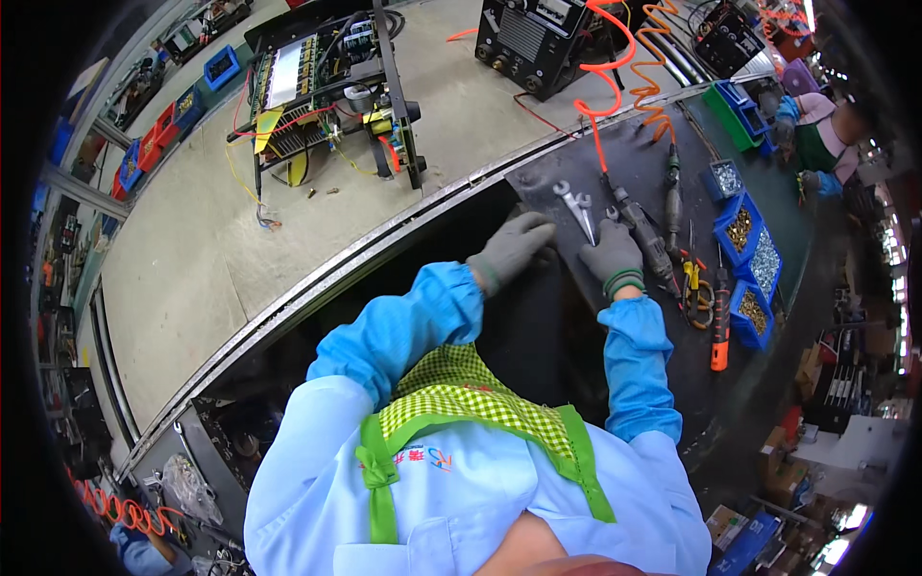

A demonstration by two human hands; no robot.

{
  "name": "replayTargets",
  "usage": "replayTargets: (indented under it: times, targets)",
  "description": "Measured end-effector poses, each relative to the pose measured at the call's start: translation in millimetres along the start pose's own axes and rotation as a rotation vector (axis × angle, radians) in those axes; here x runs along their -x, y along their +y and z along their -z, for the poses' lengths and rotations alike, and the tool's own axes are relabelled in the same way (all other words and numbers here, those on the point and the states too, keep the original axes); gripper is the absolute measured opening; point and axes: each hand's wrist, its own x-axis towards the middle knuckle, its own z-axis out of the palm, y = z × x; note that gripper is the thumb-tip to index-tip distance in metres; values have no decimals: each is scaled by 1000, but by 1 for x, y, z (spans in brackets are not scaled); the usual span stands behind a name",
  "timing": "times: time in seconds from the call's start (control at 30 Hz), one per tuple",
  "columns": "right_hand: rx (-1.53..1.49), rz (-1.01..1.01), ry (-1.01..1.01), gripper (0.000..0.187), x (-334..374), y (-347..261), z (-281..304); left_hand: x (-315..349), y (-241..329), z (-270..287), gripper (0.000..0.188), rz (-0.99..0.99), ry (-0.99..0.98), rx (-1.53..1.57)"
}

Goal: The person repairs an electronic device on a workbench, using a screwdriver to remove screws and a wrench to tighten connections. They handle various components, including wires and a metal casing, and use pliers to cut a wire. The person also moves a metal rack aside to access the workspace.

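Note:
Both hands wear grey gloves below blue sleeve covers. My right hand (612,253) rests on the dark work mat (543,187), fingers curled around the lower end of a silver open-end wrench (579,213). A second wrench head lies beside it, and another wrench jaw (612,212) shows just beyond the knuckles. My left hand (512,252) is at the mat's left edge, over a dark gap, fingers stretched forward and holding nothing that I can see; their tips are partly hidden in shadow. Right of my right hand lies a grey air screwdriver (642,230) on an orange coiled hose.
Another air tool (673,197), yellow-handled pliers (691,278) and an orange-black screwdriver (720,331) lie rightward. Blue bins (752,317) hold small fasteners. An opened electronic unit (322,96) and a black-cased machine (533,43) stand on the bench beyond a metal rail. A co-worker (826,134) is far right.

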Motion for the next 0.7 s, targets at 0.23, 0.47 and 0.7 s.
replayTargets:
  times: [0.23,0.47,0.7]
  targets:
    - [147,109,-56,47,2,-9,7,-38,5,-27,29,13,-138,14]
    - [407,331,-136,42,-18,-1,10,-70,-37,-13,21,-219,-307,-300]
    - [160,78,-82,34,1,10,12,-30,-1,-40,21,53,-85,-29]
